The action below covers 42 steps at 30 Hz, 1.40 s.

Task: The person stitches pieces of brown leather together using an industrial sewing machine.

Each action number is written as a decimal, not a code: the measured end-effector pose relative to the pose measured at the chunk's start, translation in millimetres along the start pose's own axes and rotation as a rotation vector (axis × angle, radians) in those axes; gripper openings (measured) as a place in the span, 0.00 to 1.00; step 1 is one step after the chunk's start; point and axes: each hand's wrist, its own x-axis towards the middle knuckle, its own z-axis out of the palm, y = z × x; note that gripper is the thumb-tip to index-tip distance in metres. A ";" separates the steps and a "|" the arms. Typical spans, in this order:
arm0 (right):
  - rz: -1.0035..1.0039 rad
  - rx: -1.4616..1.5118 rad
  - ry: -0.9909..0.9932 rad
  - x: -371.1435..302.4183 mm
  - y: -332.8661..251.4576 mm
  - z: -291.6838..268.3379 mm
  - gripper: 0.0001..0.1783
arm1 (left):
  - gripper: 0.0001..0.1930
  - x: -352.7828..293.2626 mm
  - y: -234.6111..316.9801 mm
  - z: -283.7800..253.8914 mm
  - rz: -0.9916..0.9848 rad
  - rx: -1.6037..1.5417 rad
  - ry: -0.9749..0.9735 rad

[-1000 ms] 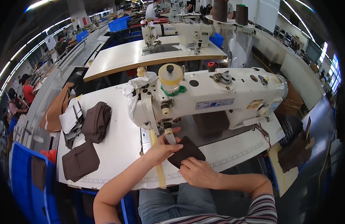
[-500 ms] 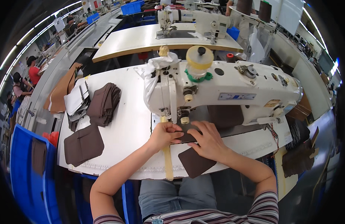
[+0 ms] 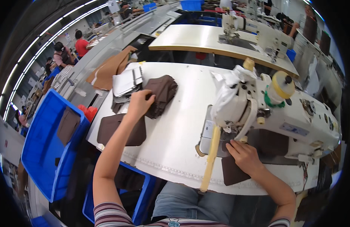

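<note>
My left hand [image 3: 139, 104] is over the left side of a stack of dark brown pocket-like pieces [image 3: 161, 92], its fingers curled in a pinch. Whatever lies between those fingertips is hidden. A white sewing machine [image 3: 273, 109] stands at the right, and my right hand [image 3: 244, 154] rests beside its presser foot, fingers stretched forward and touching the bed. Partly under that hand, a loose brown piece [image 3: 233, 172] lies at the table's front edge. Another brown piece [image 3: 124, 130] is flat below the stack, near my left wrist.
White and grey pieces [image 3: 126, 83] are piled left of the stack. A blue bin [image 3: 46, 166] stands left of the table, with a second blue bin [image 3: 144, 196] beneath its front edge. Yellow tape [image 3: 210, 160] runs down the table. Another sewing table [image 3: 190, 36] is behind.
My left hand has moved from the needle area leftward to the brown stack. My right hand stays by the presser foot. The view has swung left.
</note>
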 end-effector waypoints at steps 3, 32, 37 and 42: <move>0.007 -0.029 -0.013 0.6 0.2 4.8 0.14 | 0.14 7.2 11.2 11.6 0.050 0.120 -0.083; 0.094 0.072 -0.106 11.9 3.9 13.1 0.11 | 0.07 -63.6 165.4 43.2 0.683 -0.170 -0.057; 0.053 0.065 -0.028 11.7 8.4 22.3 0.14 | 0.10 -50.9 151.0 46.4 -0.025 -0.539 -0.791; 0.046 0.017 0.045 9.8 8.7 33.5 0.18 | 0.14 -45.1 153.4 49.5 0.230 -0.545 -0.805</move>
